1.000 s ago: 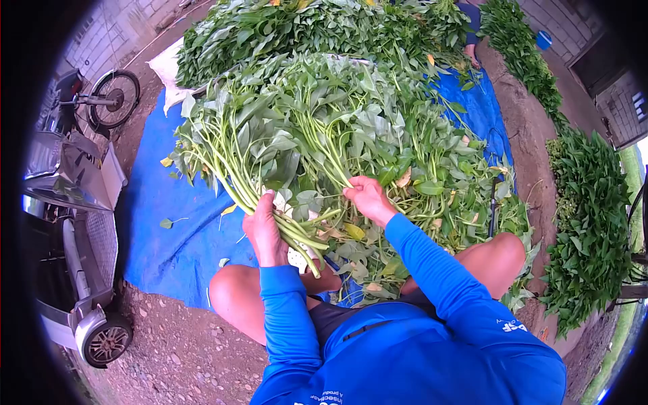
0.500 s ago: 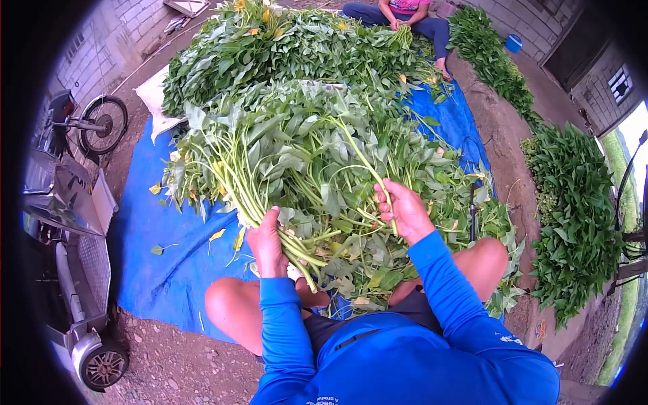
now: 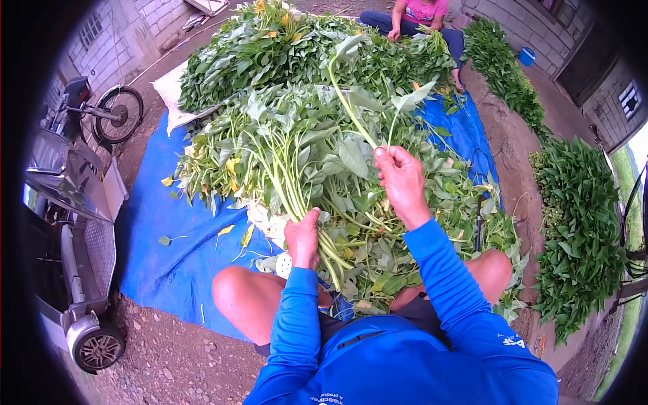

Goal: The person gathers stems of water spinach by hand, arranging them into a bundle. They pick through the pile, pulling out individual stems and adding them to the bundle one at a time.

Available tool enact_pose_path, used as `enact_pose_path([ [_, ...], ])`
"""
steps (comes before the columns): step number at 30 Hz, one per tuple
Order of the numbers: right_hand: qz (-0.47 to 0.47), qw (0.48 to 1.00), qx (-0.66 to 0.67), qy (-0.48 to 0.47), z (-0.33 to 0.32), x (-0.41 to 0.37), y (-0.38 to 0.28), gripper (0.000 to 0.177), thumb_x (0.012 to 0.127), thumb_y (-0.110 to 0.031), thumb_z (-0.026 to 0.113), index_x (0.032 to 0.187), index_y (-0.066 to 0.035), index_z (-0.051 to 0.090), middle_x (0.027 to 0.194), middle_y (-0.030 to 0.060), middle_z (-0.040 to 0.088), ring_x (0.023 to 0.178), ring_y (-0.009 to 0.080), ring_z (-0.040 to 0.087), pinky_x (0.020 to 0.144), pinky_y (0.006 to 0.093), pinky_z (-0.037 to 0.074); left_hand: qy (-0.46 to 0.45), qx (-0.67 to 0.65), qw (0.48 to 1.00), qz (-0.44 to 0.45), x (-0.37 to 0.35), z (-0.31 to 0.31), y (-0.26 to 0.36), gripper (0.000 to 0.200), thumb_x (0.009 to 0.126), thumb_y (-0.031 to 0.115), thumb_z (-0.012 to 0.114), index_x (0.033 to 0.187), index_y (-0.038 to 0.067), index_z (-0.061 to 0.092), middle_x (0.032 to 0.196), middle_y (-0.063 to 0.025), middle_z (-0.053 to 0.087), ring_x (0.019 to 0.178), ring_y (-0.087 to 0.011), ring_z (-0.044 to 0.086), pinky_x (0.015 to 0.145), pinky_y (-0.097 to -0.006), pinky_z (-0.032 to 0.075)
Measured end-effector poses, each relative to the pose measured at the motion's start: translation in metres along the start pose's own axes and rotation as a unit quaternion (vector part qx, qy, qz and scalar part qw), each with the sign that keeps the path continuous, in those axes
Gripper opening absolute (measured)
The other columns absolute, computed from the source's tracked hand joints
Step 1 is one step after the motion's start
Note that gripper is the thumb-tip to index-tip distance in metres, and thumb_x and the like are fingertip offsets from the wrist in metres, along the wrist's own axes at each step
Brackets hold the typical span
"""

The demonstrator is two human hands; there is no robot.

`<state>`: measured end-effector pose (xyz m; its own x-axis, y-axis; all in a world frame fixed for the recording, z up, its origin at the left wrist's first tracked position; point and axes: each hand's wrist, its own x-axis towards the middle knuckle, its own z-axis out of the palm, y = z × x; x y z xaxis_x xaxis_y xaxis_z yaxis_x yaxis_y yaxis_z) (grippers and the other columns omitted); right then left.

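My left hand (image 3: 302, 240) is closed round a bunch of water spinach stalks (image 3: 289, 192), their cut ends sticking out below the fist and their leaves fanning out above. In my right hand (image 3: 403, 183), thumb and fingers pinch a single water spinach stalk (image 3: 352, 115) with a few large arrow-shaped leaves, raised above the pile. Directly beneath both hands spreads a loose heap of water spinach (image 3: 432, 196), some leaves yellowed. A white object with holes (image 3: 283, 264) lies by my left wrist, partly covered.
A blue tarp (image 3: 152, 250) lies under the greens. Farther back is a stacked pile of greens (image 3: 229, 77), with another person (image 3: 422, 13) seated beside it, a hand on some greens. Bundles (image 3: 577, 229) line the right side. A motorcycle (image 3: 101, 115) stands at left.
My right hand has moved up, lifting the single stalk higher above the heap. My left hand and its bunch have shifted slightly right in view. The other person's hand has moved apart.
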<state>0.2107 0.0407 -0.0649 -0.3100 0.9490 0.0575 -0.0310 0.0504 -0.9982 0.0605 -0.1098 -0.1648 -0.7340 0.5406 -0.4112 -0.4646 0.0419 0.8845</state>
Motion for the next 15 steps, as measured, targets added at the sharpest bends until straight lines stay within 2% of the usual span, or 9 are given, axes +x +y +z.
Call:
enact_pose_path([
  [1, -0.007, 1.000, -0.027, -0.009, 0.007, 0.002, 0.014, 0.025, 0.107, -0.027, 0.068, 0.101, -0.003, 0.073, 0.080, -0.0036, 0.061, 0.065, 0.0061, 0.053, 0.056, 0.0253, 0.044, 0.000, 0.002, 1.000, -0.006, 0.001, 0.002, -0.004, 0.028, 0.088, 0.013, 0.080, 0.107, -0.004, 0.069, 0.088, -0.0056, 0.070, 0.071, -0.0138, 0.061, 0.067, -0.0331, 0.051],
  [3, 0.113, 0.986, -0.105, -0.060, 0.020, -0.020, 0.049, 0.029, 0.107, -0.029, 0.067, 0.098, -0.002, 0.074, 0.079, -0.0020, 0.064, 0.065, 0.0084, 0.054, 0.056, 0.0278, 0.045, -0.034, -0.007, 0.998, -0.045, -0.002, 0.002, -0.011, 0.023, 0.091, 0.015, 0.080, 0.101, -0.002, 0.070, 0.084, -0.0044, 0.069, 0.068, -0.0138, 0.061, 0.063, -0.0328, 0.052],
  [5, 0.287, 0.948, -0.075, -0.114, 0.029, -0.060, 0.076, 0.022, 0.105, -0.028, 0.070, 0.105, -0.006, 0.074, 0.082, -0.0029, 0.066, 0.067, 0.0070, 0.057, 0.060, 0.0242, 0.049, -0.066, -0.064, 0.992, -0.081, -0.001, 0.001, -0.018, 0.022, 0.093, 0.020, 0.079, 0.096, 0.000, 0.070, 0.080, -0.0036, 0.066, 0.064, -0.0139, 0.061, 0.059, -0.0321, 0.051],
  [7, 0.374, 0.919, -0.007, -0.125, 0.030, -0.082, 0.106, 0.022, 0.103, -0.028, 0.072, 0.110, -0.007, 0.075, 0.085, -0.0024, 0.068, 0.066, 0.0084, 0.059, 0.062, 0.0248, 0.052, -0.121, -0.106, 0.977, -0.137, 0.007, -0.007, -0.034, 0.027, 0.095, 0.028, 0.081, 0.099, 0.005, 0.068, 0.077, -0.0039, 0.063, 0.063, -0.0167, 0.064, 0.059, -0.0332, 0.055],
  [8, 0.400, 0.901, 0.049, -0.161, 0.021, -0.084, 0.115, 0.022, 0.104, -0.027, 0.071, 0.113, -0.008, 0.075, 0.088, -0.0016, 0.070, 0.068, 0.0099, 0.061, 0.065, 0.0264, 0.056, -0.138, -0.117, 0.969, -0.171, 0.012, -0.013, -0.043, 0.030, 0.095, 0.031, 0.081, 0.100, 0.005, 0.068, 0.078, -0.0041, 0.063, 0.065, -0.0171, 0.064, 0.060, -0.0335, 0.056],
  [10, 0.407, 0.898, 0.076, -0.152, 0.018, -0.088, 0.119, 0.021, 0.105, -0.028, 0.071, 0.113, -0.008, 0.072, 0.091, -0.0011, 0.071, 0.074, 0.0109, 0.067, 0.067, 0.0284, 0.058, -0.181, -0.144, 0.947, -0.222, 0.021, -0.016, -0.056, 0.040, 0.095, 0.039, 0.083, 0.106, 0.005, 0.068, 0.084, -0.0047, 0.065, 0.069, -0.0168, 0.065, 0.063, -0.0346, 0.058],
  [13, 0.411, 0.895, 0.103, -0.137, 0.016, -0.093, 0.132, 0.020, 0.105, -0.028, 0.071, 0.113, -0.010, 0.069, 0.092, -0.0012, 0.072, 0.078, 0.0111, 0.069, 0.069, 0.0292, 0.059, -0.112, -0.109, 0.969, -0.193, 0.018, -0.013, -0.062, 0.040, 0.094, 0.043, 0.084, 0.101, 0.008, 0.066, 0.084, -0.0042, 0.065, 0.075, -0.0186, 0.067, 0.068, -0.0363, 0.060],
  [14, 0.418, 0.891, 0.107, -0.140, 0.017, -0.094, 0.138, 0.020, 0.104, -0.028, 0.072, 0.112, -0.010, 0.068, 0.093, -0.0012, 0.072, 0.079, 0.0111, 0.070, 0.069, 0.0295, 0.059, -0.071, -0.101, 0.984, -0.127, 0.016, -0.010, -0.067, 0.046, 0.092, 0.036, 0.087, 0.116, 0.002, 0.067, 0.096, -0.0060, 0.069, 0.075, -0.0168, 0.066, 0.064, -0.0352, 0.059],
  [15, 0.426, 0.887, 0.105, -0.146, 0.020, -0.095, 0.135, 0.021, 0.105, -0.029, 0.071, 0.113, -0.010, 0.068, 0.093, -0.0010, 0.072, 0.080, 0.0113, 0.070, 0.069, 0.0301, 0.060, -0.064, -0.065, 0.993, -0.072, 0.014, -0.007, -0.070, 0.045, 0.091, 0.036, 0.087, 0.113, 0.002, 0.067, 0.094, -0.0074, 0.070, 0.073, -0.0180, 0.067, 0.063, -0.0360, 0.059],
])
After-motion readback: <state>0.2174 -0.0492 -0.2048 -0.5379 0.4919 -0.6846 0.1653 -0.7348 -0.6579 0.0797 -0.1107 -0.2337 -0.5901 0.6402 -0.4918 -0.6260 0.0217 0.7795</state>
